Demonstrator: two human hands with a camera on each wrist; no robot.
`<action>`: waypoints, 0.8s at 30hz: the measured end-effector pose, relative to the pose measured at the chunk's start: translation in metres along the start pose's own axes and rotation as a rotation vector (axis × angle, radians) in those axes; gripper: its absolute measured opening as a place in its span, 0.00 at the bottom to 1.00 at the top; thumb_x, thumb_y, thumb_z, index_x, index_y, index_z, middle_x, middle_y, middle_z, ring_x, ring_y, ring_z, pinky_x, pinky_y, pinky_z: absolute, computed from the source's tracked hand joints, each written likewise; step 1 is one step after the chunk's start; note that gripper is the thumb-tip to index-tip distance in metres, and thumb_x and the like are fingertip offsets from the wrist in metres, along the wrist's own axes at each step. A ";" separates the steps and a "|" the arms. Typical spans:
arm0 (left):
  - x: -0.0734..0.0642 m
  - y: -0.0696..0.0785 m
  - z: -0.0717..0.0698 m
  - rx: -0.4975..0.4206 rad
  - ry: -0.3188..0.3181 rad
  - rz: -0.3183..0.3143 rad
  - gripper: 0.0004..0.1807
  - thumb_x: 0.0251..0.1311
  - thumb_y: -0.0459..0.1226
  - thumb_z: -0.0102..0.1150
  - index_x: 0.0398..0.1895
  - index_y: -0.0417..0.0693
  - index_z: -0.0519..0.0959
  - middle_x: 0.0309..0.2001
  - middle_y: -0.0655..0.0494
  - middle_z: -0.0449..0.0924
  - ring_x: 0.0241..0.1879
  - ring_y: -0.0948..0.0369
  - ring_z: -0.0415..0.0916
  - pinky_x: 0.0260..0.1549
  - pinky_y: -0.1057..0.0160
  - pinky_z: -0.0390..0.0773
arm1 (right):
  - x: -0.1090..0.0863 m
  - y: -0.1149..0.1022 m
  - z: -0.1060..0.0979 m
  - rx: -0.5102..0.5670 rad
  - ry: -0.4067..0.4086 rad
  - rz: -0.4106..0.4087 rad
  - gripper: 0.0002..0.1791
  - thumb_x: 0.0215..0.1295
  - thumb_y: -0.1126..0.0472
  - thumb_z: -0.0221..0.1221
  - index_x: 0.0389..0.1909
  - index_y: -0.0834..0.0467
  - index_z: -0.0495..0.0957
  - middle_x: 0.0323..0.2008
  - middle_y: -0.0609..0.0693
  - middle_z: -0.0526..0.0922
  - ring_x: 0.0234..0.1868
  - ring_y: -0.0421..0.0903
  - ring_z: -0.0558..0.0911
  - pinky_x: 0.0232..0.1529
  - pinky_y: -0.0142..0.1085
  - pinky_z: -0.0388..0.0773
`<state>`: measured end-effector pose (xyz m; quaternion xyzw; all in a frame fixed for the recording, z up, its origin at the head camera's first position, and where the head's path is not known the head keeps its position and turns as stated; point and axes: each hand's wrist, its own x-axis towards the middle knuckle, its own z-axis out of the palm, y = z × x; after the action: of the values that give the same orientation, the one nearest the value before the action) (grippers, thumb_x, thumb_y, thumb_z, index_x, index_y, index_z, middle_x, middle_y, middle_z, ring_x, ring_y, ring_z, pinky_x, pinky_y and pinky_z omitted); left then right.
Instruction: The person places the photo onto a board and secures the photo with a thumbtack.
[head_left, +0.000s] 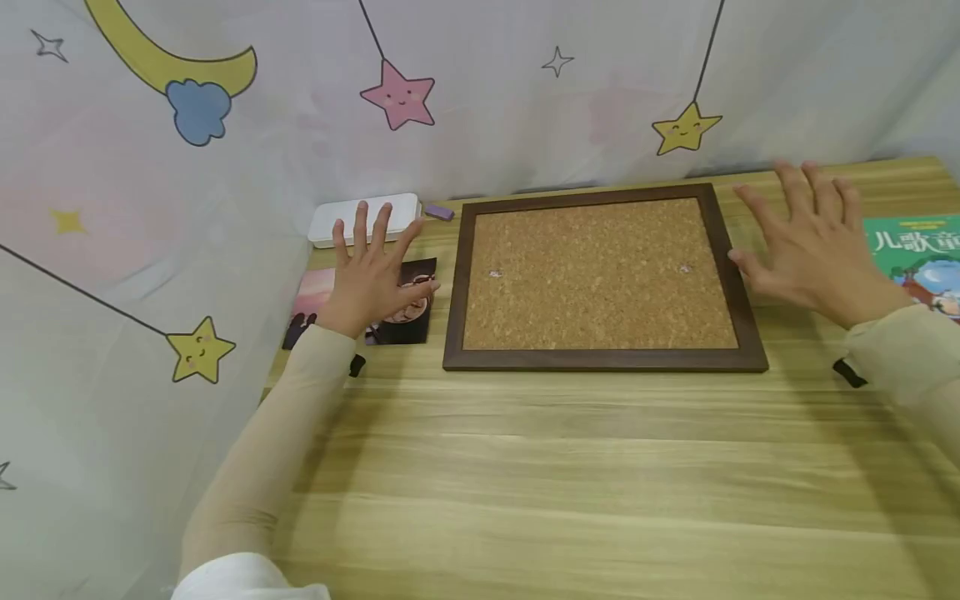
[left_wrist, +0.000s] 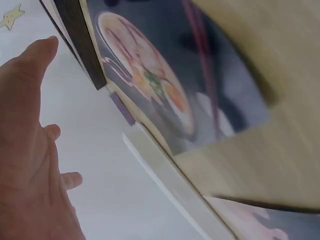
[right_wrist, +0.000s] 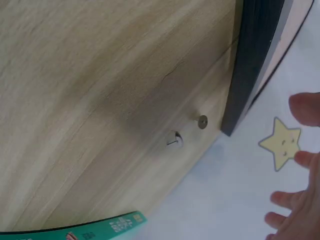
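Two spread hands [head_left: 369, 279] [head_left: 813, 242], one framed corkboard [head_left: 600, 283], two photos [head_left: 312, 289] [head_left: 408, 323]

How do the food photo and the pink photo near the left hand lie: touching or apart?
Apart. The left wrist view shows it: a strip of wooden tabletop lies between the food photo and the pink photo.

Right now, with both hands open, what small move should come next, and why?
Probably lower the left hand and pinch the food photo: that hand is open, empty and near it, and the photo lies left of the framed corkboard, with two metal tacks to the board's right.
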<state>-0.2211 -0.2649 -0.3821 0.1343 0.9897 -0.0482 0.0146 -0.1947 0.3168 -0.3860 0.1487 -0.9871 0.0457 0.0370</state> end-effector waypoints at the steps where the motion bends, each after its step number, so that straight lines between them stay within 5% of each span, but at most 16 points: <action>1: 0.000 -0.004 0.002 -0.013 -0.009 -0.009 0.56 0.66 0.76 0.52 0.89 0.74 0.39 0.90 0.45 0.24 0.87 0.40 0.13 0.79 0.27 0.22 | 0.000 0.001 0.000 0.009 0.003 -0.001 0.45 0.79 0.43 0.52 0.89 0.47 0.43 0.86 0.71 0.35 0.84 0.79 0.38 0.75 0.78 0.36; 9: -0.005 -0.030 0.011 -0.141 -0.105 -0.082 0.54 0.68 0.73 0.52 0.89 0.68 0.43 0.89 0.40 0.30 0.86 0.35 0.16 0.77 0.23 0.21 | 0.001 0.015 0.005 0.094 -0.033 0.027 0.34 0.83 0.51 0.46 0.83 0.59 0.56 0.73 0.78 0.66 0.69 0.83 0.64 0.65 0.78 0.55; 15: -0.008 -0.040 0.010 -0.207 -0.157 -0.111 0.52 0.69 0.72 0.53 0.88 0.63 0.49 0.88 0.35 0.32 0.85 0.30 0.19 0.75 0.21 0.22 | 0.002 0.031 0.009 0.130 -0.073 0.022 0.24 0.79 0.57 0.52 0.66 0.71 0.75 0.54 0.78 0.83 0.48 0.75 0.84 0.48 0.68 0.76; 24: -0.011 -0.053 0.017 -0.262 -0.196 -0.118 0.47 0.71 0.68 0.55 0.86 0.60 0.56 0.87 0.33 0.34 0.85 0.29 0.19 0.74 0.20 0.22 | -0.001 0.038 0.011 0.125 -0.185 0.071 0.21 0.77 0.53 0.57 0.45 0.69 0.84 0.35 0.64 0.88 0.33 0.58 0.83 0.32 0.50 0.76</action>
<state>-0.2248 -0.3199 -0.3937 0.0678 0.9875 0.0674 0.1254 -0.2055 0.3524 -0.3996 0.1191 -0.9862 0.0945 -0.0651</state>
